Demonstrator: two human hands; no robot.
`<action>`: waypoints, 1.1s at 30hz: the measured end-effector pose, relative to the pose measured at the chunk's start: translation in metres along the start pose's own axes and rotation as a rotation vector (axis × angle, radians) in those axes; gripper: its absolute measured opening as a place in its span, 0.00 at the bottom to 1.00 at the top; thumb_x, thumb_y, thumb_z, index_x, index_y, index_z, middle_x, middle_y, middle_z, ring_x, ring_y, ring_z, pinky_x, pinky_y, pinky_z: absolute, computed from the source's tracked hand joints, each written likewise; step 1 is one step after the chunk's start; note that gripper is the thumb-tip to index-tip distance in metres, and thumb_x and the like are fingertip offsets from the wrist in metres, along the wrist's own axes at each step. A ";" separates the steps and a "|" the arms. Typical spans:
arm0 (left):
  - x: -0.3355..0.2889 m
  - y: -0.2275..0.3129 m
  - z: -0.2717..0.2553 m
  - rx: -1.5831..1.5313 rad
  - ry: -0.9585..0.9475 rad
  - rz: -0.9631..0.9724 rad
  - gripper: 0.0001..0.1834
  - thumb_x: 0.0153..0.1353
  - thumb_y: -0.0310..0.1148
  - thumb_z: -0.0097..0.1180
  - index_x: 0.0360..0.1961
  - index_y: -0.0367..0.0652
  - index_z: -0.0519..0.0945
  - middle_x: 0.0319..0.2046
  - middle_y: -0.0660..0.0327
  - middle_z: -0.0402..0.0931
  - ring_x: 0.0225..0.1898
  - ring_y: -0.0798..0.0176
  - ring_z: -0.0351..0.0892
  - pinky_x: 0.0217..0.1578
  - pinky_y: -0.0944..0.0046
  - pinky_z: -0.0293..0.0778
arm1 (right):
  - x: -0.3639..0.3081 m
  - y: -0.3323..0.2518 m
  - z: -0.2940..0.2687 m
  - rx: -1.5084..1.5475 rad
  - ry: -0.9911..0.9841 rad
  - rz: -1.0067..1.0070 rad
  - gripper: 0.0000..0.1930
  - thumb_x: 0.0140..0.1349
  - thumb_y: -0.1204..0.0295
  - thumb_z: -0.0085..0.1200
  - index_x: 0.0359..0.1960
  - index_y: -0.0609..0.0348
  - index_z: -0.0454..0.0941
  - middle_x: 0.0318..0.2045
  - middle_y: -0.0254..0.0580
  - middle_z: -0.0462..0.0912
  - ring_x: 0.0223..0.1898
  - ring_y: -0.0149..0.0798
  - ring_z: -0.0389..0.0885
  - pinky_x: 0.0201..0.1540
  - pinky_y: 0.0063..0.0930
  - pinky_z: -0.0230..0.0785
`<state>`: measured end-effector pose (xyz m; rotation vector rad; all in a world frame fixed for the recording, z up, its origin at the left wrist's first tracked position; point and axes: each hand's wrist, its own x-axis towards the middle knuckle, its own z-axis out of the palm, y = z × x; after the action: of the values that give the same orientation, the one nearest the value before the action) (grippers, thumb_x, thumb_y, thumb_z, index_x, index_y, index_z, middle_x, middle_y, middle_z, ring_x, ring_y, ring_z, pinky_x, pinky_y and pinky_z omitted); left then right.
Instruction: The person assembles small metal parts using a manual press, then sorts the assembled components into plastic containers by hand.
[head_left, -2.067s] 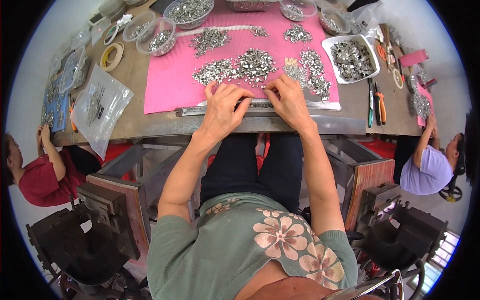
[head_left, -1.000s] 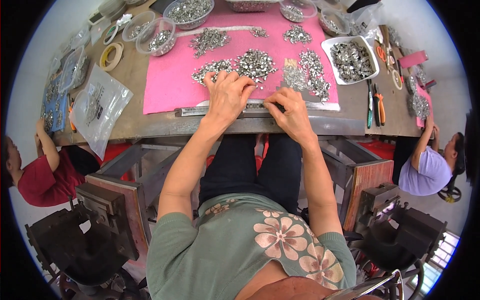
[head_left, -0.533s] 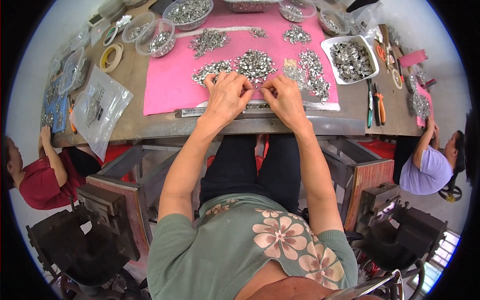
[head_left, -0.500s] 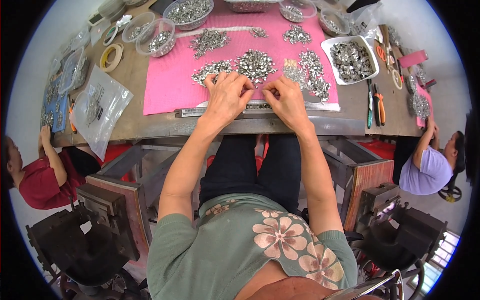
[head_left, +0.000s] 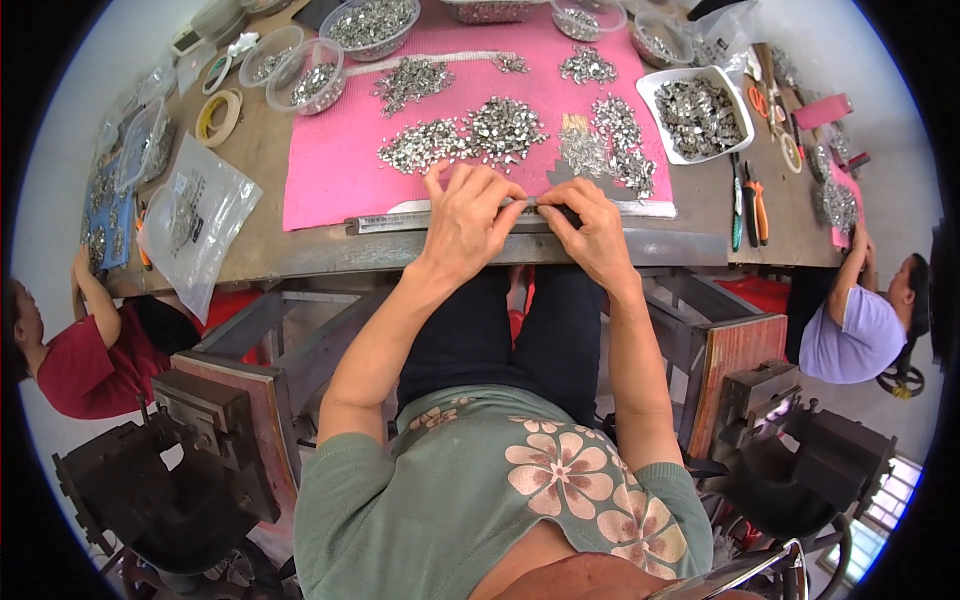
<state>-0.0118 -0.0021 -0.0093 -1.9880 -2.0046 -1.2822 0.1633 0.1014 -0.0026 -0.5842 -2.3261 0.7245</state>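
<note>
My left hand [head_left: 468,215] and my right hand [head_left: 588,222] meet over a long metal rail [head_left: 395,224] at the table's front edge. Thumb and forefinger of each are pinched, with the fingertips almost touching. Anything between them is too small to make out. Just beyond my left hand, small shiny metal pieces form one pile [head_left: 420,146], with another heap [head_left: 503,130] beside it. Past my right hand lie a pile of thin silvery pieces [head_left: 583,152] and more flat metal bits [head_left: 620,135]. These piles rest on a pink mat [head_left: 335,170].
A white tray [head_left: 745,110] of metal pieces stands right of the mat, near orange-handled pliers [head_left: 761,215]. Clear tubs [head_left: 335,95], a tape roll [head_left: 235,112] and a plastic bag [head_left: 215,210] lie left. One person [head_left: 90,350] sits at each side.
Both hands have drawn back toward me, from the near edge of the metal piles to the rail. Their pinched fingertips have come closer together.
</note>
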 end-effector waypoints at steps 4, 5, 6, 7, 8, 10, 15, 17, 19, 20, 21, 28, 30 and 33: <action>-0.005 0.006 0.009 -0.029 0.019 0.026 0.07 0.57 0.32 0.68 0.35 0.49 0.82 0.34 0.67 0.74 0.42 0.61 0.74 0.60 0.41 0.55 | 0.001 0.001 0.000 0.025 0.033 0.034 0.06 0.58 0.81 0.64 0.37 0.64 0.84 0.34 0.43 0.83 0.37 0.45 0.82 0.42 0.34 0.73; -0.006 0.006 0.010 -0.027 0.021 0.028 0.07 0.57 0.32 0.68 0.35 0.49 0.82 0.34 0.67 0.74 0.42 0.61 0.74 0.60 0.41 0.55 | 0.002 0.001 0.001 0.029 0.044 0.041 0.06 0.58 0.81 0.64 0.38 0.64 0.84 0.34 0.43 0.83 0.36 0.45 0.82 0.41 0.34 0.73; -0.007 0.006 0.012 -0.005 0.013 0.034 0.07 0.57 0.32 0.68 0.36 0.49 0.82 0.35 0.67 0.74 0.43 0.60 0.74 0.60 0.41 0.55 | 0.003 0.002 0.002 0.029 0.045 0.038 0.06 0.58 0.81 0.64 0.38 0.64 0.84 0.34 0.43 0.83 0.36 0.45 0.82 0.41 0.34 0.73; -0.008 0.006 0.013 0.017 0.004 0.041 0.07 0.57 0.32 0.68 0.36 0.48 0.82 0.35 0.66 0.74 0.44 0.60 0.74 0.60 0.40 0.55 | 0.005 0.003 0.003 0.011 0.063 0.041 0.06 0.59 0.80 0.63 0.38 0.64 0.84 0.33 0.44 0.83 0.36 0.45 0.82 0.40 0.34 0.73; -0.008 0.007 0.013 0.019 0.006 0.042 0.07 0.57 0.32 0.68 0.36 0.48 0.82 0.35 0.66 0.74 0.44 0.60 0.74 0.60 0.40 0.55 | 0.008 0.003 0.005 -0.005 0.082 0.044 0.06 0.59 0.80 0.63 0.38 0.63 0.84 0.33 0.44 0.82 0.35 0.46 0.82 0.39 0.34 0.73; -0.008 0.008 0.012 0.014 0.038 -0.009 0.09 0.57 0.33 0.69 0.37 0.46 0.84 0.36 0.65 0.77 0.43 0.60 0.76 0.60 0.46 0.57 | 0.017 0.006 0.007 -0.029 0.081 0.024 0.06 0.59 0.80 0.63 0.38 0.63 0.84 0.32 0.44 0.82 0.35 0.46 0.81 0.39 0.35 0.73; -0.010 0.005 0.014 -0.002 0.008 -0.020 0.09 0.57 0.33 0.68 0.38 0.46 0.84 0.36 0.64 0.76 0.43 0.59 0.75 0.60 0.45 0.57 | 0.047 0.015 0.022 -0.065 0.081 -0.073 0.07 0.57 0.79 0.64 0.38 0.62 0.84 0.30 0.45 0.79 0.32 0.48 0.79 0.36 0.39 0.71; -0.010 0.003 0.014 -0.025 -0.005 -0.013 0.08 0.57 0.32 0.68 0.38 0.47 0.83 0.35 0.64 0.75 0.42 0.58 0.74 0.60 0.43 0.57 | 0.052 0.019 0.030 -0.156 0.063 -0.089 0.06 0.57 0.77 0.64 0.35 0.61 0.84 0.29 0.45 0.78 0.31 0.49 0.78 0.36 0.41 0.69; -0.011 0.002 0.015 -0.044 0.012 -0.015 0.06 0.58 0.32 0.67 0.36 0.47 0.84 0.33 0.64 0.75 0.40 0.59 0.74 0.59 0.44 0.57 | 0.052 0.022 0.033 -0.154 0.069 -0.098 0.05 0.57 0.76 0.65 0.34 0.61 0.83 0.28 0.44 0.78 0.31 0.49 0.78 0.37 0.41 0.68; -0.011 0.002 0.015 -0.045 0.010 -0.014 0.06 0.58 0.32 0.67 0.36 0.47 0.84 0.33 0.64 0.75 0.40 0.59 0.74 0.59 0.44 0.57 | 0.052 0.022 0.034 -0.150 0.072 -0.111 0.04 0.57 0.76 0.65 0.33 0.61 0.82 0.28 0.44 0.77 0.31 0.49 0.77 0.37 0.41 0.67; -0.010 0.003 0.015 -0.051 0.018 -0.010 0.05 0.58 0.31 0.67 0.35 0.46 0.84 0.32 0.65 0.75 0.40 0.59 0.74 0.59 0.45 0.57 | 0.051 0.023 0.032 -0.151 0.073 -0.109 0.04 0.57 0.76 0.65 0.33 0.61 0.82 0.28 0.44 0.77 0.31 0.49 0.77 0.37 0.41 0.67; -0.010 0.002 0.012 -0.054 0.012 -0.001 0.04 0.60 0.30 0.65 0.36 0.45 0.84 0.31 0.64 0.77 0.38 0.59 0.76 0.60 0.46 0.58 | 0.028 0.013 0.002 -0.103 -0.023 -0.042 0.04 0.60 0.77 0.61 0.33 0.62 0.79 0.30 0.44 0.77 0.35 0.50 0.77 0.41 0.40 0.66; -0.012 -0.001 0.012 -0.063 0.004 -0.020 0.05 0.60 0.30 0.65 0.37 0.44 0.85 0.32 0.64 0.79 0.39 0.60 0.77 0.61 0.46 0.58 | 0.022 0.011 -0.002 -0.111 -0.027 -0.042 0.04 0.60 0.78 0.61 0.34 0.62 0.78 0.32 0.45 0.77 0.36 0.50 0.77 0.42 0.41 0.66; -0.012 -0.002 0.014 -0.081 0.011 -0.036 0.06 0.60 0.30 0.66 0.39 0.43 0.85 0.34 0.64 0.82 0.40 0.59 0.79 0.62 0.47 0.59 | 0.015 0.002 -0.006 -0.082 -0.056 -0.088 0.04 0.61 0.80 0.58 0.37 0.62 0.78 0.34 0.46 0.77 0.40 0.50 0.77 0.43 0.40 0.66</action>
<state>-0.0041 -0.0037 -0.0264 -1.9822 -2.0242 -1.4004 0.1577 0.1137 0.0063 -0.4996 -2.4266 0.6145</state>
